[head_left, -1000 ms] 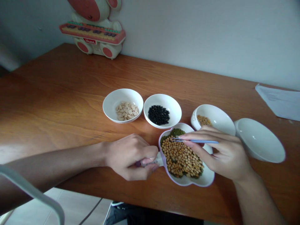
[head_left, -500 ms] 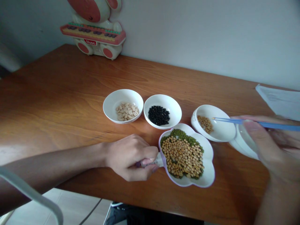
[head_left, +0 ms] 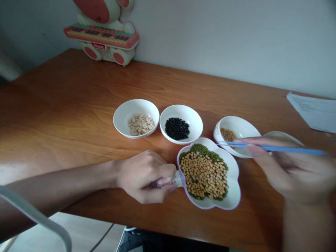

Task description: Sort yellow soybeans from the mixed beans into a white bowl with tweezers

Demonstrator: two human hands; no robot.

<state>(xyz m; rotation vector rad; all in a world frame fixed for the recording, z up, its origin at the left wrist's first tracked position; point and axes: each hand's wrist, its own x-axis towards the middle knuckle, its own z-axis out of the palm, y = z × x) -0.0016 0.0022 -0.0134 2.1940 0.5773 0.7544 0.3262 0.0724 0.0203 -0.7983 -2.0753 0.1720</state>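
Note:
My left hand (head_left: 149, 176) is closed around the handle of a flower-shaped white dish (head_left: 233, 190) with a lilac edge. Yellow soybeans (head_left: 203, 173) lie in it over green mung beans (head_left: 201, 149). My right hand (head_left: 296, 168), a little blurred, grips blue chopsticks (head_left: 280, 149). Their tips are over the dish's far right rim, in front of a white bowl (head_left: 245, 127) with some soybeans (head_left: 228, 134); I cannot make out a bean between them. Another white bowl (head_left: 286, 134) is mostly hidden behind my right hand.
Left of the soybean bowl stand a white bowl (head_left: 181, 110) of black beans (head_left: 177, 128) and a white bowl (head_left: 122, 117) of pale flat seeds (head_left: 141, 125). A toy keyboard (head_left: 102, 36) is at the back left, paper (head_left: 315, 112) at the right. The table's front edge runs below my left arm.
My right hand has moved left and slightly down, bringing the chopstick tips from over the soybean bowl to the dish's rim. My left hand keeps hold of the dish handle.

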